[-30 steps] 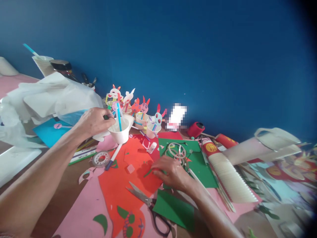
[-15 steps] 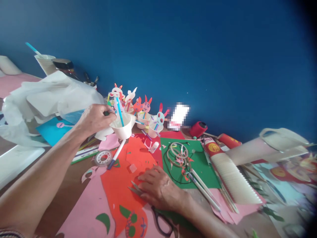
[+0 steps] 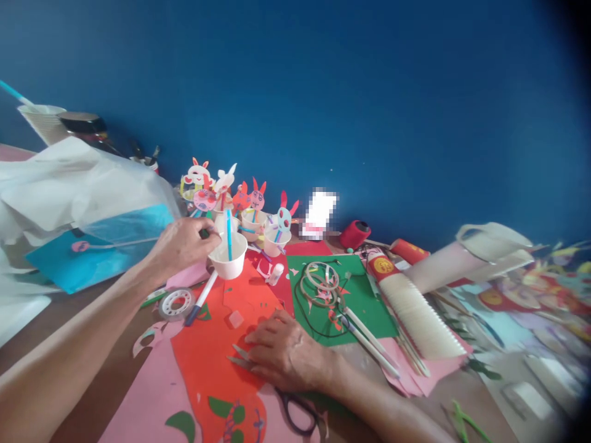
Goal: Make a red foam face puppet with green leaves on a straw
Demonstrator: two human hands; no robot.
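My left hand (image 3: 189,241) is closed on the rim of a white paper cup (image 3: 228,264), which it holds up above the sheets. A blue straw (image 3: 229,231) stands upright in the cup. My right hand (image 3: 286,347) lies flat with loosely bent fingers on an orange sheet (image 3: 203,344), resting across the scissors (image 3: 300,413). The scissor blades poke out left of the fingers and the black handle lies below the wrist. Ahead of the cup, several paper cups (image 3: 276,241) carry paper animal faces (image 3: 284,218) on straws.
A tape roll (image 3: 177,303) and a marker (image 3: 202,299) lie left of the orange sheet. Coiled rings and a cord rest on a green sheet (image 3: 369,314). Stacked cups (image 3: 415,314) lie at right near a jug (image 3: 484,246). A blue wall stands behind.
The view has swung left to right, so everything shifts left in the picture. My left hand has lowered the cup slightly and drawn it nearer. My right hand stays on the scissors.
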